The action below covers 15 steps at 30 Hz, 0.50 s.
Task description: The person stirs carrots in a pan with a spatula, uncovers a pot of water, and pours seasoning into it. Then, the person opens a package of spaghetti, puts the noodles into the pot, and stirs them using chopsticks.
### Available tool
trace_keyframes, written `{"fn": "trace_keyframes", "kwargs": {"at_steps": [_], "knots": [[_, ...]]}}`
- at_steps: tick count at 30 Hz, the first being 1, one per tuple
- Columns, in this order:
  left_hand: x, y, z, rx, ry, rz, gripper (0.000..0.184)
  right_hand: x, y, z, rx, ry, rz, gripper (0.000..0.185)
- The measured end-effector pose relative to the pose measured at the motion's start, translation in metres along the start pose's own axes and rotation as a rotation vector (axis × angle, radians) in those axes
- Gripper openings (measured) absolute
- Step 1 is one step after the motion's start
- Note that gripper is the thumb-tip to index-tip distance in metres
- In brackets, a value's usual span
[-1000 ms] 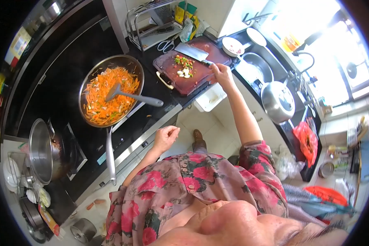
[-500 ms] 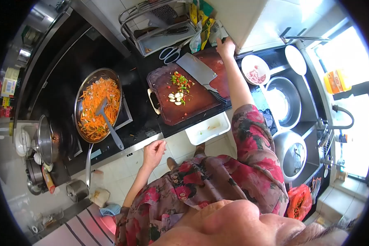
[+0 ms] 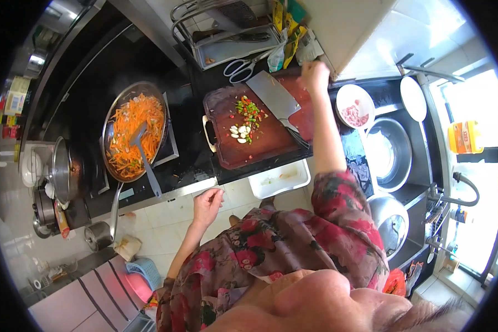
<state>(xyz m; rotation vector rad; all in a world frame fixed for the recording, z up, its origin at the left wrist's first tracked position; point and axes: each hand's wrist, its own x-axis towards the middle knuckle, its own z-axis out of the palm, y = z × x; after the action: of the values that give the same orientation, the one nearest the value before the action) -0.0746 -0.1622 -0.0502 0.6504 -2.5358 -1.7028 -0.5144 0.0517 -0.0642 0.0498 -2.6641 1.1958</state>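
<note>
My right hand (image 3: 315, 77) is closed above the far right corner of the brown cutting board (image 3: 221, 149), just short of a white packet (image 3: 309, 48). Whatever its fingers may hold is hidden. On the board lie chopped red and green peppers (image 3: 250, 112), white garlic cloves (image 3: 239, 133) and a wide cleaver (image 3: 274, 95). My left hand (image 3: 208, 206) hangs in front of the counter edge with fingers curled and nothing visible in them. A frying pan (image 3: 112, 105) of shredded carrot (image 3: 144, 113) sits on the stove, a grey spatula (image 3: 145, 155) resting in it.
A white bowl of raw meat (image 3: 355, 114) stands right of the board, near the sink with a metal basin (image 3: 403, 160). Scissors (image 3: 239, 70) lie below a utensil rack (image 3: 199, 58). A white plastic tub (image 3: 301, 178) projects under the board's front edge.
My right hand has drawn back a little from the packets and curled more tightly. My left hand has hardly moved. The whole view has shifted slightly.
</note>
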Motion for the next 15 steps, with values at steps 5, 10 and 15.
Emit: {"fn": "trace_keyframes", "kwargs": {"at_steps": [5, 10, 15], "knots": [[-0.003, -0.001, -0.009, 0.037, 0.031, 0.035, 0.02, -0.028, -0.057, 0.041, -0.005, 0.085, -0.146, 0.045], [-0.009, 0.003, -0.017, 0.065, 0.073, 0.015, 0.02, 0.019, -0.041, 0.085, 0.087, -0.041, 0.02, 0.04], [-0.02, 0.008, -0.041, 0.058, 0.072, 0.063, 0.019, -0.036, -0.1, -0.02, 0.011, 0.047, -0.409, 0.031]]}}
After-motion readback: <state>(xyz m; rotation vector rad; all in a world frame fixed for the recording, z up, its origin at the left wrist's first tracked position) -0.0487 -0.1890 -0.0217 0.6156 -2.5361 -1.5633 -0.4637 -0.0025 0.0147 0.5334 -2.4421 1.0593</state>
